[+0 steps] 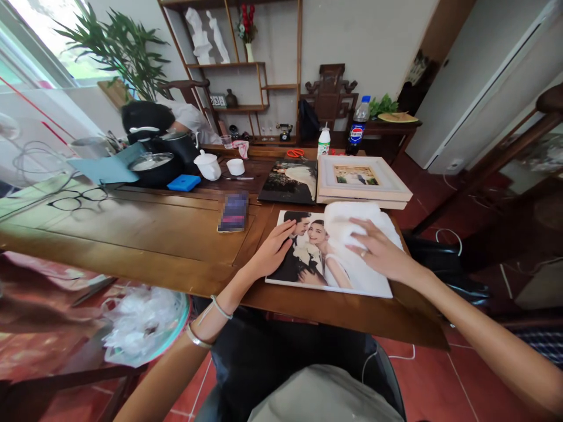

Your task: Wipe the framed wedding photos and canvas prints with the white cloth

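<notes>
A large wedding photo print [316, 258] lies flat on the wooden table [145, 234] in front of me. My left hand [270, 252] rests flat on the print's left edge, fingers stretched out. My right hand [378, 252] presses a white cloth [352, 223] onto the print's upper right part, fingers curled over the cloth. A ring shows on one finger.
Behind the print lie a dark photo panel [290, 181] and a white picture frame [360, 181]. A phone [233, 214] lies to the left. Glasses [77, 199], a blue box [183, 183], pots, a teapot [207, 165], bottles and red scissors [294, 153] sit farther back. Another person bends at the far left.
</notes>
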{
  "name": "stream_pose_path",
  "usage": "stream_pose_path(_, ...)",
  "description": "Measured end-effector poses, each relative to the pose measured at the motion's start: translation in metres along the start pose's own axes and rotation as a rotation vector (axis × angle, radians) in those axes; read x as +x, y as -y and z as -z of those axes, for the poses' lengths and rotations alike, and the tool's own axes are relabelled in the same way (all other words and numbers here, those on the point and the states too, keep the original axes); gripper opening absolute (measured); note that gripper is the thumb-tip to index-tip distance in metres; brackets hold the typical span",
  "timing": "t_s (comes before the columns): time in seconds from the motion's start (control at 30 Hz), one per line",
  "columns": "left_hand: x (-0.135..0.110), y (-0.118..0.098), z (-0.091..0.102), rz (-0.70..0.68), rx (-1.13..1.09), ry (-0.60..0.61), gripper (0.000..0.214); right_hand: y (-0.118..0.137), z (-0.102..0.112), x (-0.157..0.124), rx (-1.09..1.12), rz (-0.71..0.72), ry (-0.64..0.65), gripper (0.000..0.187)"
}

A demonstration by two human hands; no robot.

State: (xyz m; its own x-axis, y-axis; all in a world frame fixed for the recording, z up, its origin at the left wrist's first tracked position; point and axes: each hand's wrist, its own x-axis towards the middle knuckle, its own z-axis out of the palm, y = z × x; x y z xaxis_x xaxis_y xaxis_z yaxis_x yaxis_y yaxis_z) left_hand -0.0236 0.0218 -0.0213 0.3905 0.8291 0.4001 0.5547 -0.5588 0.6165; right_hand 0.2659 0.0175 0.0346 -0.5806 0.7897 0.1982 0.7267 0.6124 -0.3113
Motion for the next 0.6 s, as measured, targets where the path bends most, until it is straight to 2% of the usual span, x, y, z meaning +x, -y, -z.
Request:
stream_pose_path(0.13, 0.000, 0.001, 0.001, -0.001, 0.002, 0.013, 0.042, 0.057, -0.002, -0.049, 0.022, 0.197, 0.147, 0.025)
stream_pose_path(0.23, 0.000, 0.003, 0.001, -0.012, -0.001, 0.015, 0.042, 0.079, -0.001, -0.061, 0.022, 0.268, 0.203, 0.024)
stream_pose_path(0.33, -0.001, 0.003, 0.001, -0.014, -0.009, 0.016, 0.042, 0.059, 0.001, -0.043, -0.009, 0.275, 0.154, 0.025)
stream_pose_path(0.5, 0.000, 0.002, 0.002, -0.020, -0.019, 0.019, 0.042, -0.006, 0.005, 0.016, -0.095, 0.232, 0.070, 0.020)
stream_pose_path(0.6, 0.000, 0.001, 0.002, -0.007, -0.025, 0.016, 0.042, -0.023, 0.005, 0.035, -0.151, 0.196, 0.045, 0.024)
